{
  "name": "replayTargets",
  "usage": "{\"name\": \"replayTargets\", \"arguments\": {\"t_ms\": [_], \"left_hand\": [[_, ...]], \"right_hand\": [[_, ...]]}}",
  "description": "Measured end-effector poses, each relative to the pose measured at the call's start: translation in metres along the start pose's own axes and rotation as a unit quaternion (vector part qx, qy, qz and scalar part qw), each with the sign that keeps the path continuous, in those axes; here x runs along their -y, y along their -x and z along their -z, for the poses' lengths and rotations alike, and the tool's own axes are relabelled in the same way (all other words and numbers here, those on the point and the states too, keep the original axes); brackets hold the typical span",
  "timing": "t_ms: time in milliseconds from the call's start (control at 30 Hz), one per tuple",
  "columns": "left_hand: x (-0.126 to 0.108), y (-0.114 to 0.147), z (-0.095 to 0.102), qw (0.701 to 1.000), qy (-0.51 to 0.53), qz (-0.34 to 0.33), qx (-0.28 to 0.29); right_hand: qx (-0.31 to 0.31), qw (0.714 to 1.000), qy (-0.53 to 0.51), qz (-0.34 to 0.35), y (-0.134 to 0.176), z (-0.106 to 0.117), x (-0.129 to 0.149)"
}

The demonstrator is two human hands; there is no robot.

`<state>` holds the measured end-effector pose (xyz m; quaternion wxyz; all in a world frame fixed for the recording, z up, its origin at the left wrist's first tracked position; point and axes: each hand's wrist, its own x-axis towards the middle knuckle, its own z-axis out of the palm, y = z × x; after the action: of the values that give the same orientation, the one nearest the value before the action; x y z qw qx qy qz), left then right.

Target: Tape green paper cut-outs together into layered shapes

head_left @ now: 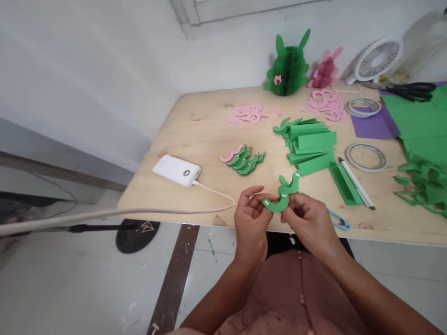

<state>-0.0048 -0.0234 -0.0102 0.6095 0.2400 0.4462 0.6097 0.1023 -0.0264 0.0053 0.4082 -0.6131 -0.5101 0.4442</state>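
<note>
Near the table's front edge, my left hand (254, 218) pinches the left end of a curved green paper cutout (278, 204). Small whitish strips sit on the cutout's surface. My right hand (309, 216) grips its lower right side, with the fingers closed. Another wavy green piece (290, 185) joins or overlaps the cutout at the top; I cannot tell which. Just beyond my hands lies a fanned row of similar green cutouts (246, 163), with a pink one (230, 154) at its left end. Folded green paper strips (314, 142) are heaped farther right.
A white power bank (177, 170) with a cable lies left. Pink cutouts (248, 113), a green paper rabbit (288, 67), a pink one (324, 70) and a fan (379, 60) stand behind. Tape rolls (366, 157), a pen (356, 183), a blue cutter (340, 220) and scissors (412, 90) are right.
</note>
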Motion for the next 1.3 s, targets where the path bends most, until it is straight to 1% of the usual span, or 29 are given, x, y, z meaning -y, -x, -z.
{"name": "replayTargets", "arguments": {"t_ms": [133,300,633,800,1000,1133,1300], "left_hand": [[-0.0023,0.0011,-0.0009,1.0,0.009,0.001,0.001],[-0.0019,-0.0003,-0.0014,1.0,0.02,-0.002,0.001],[0.003,-0.0011,-0.0028,0.999,0.025,-0.004,-0.035],[0.0057,-0.0016,-0.0031,0.998,0.026,-0.006,-0.054],[0.0064,-0.0029,-0.0029,0.997,0.023,-0.018,-0.073],[0.0058,-0.0039,-0.0021,0.996,0.029,-0.024,-0.08],[0.0047,-0.0047,-0.001,0.996,0.021,-0.028,-0.087]], "right_hand": [[0.002,1.0,-0.003,0.002,-0.0001,0.0007,0.0017],[0.005,1.0,0.019,0.011,-0.0007,0.0003,0.0045],[0.015,1.0,0.012,0.002,-0.0011,-0.0033,-0.0009],[0.033,0.999,0.005,0.002,0.0,-0.0029,0.0005],[0.065,0.995,-0.054,-0.047,0.0006,-0.0014,0.0037],[0.085,0.988,-0.099,-0.085,0.0005,-0.0011,0.0035],[0.099,0.977,-0.15,-0.113,0.0009,-0.0016,0.0034]]}}
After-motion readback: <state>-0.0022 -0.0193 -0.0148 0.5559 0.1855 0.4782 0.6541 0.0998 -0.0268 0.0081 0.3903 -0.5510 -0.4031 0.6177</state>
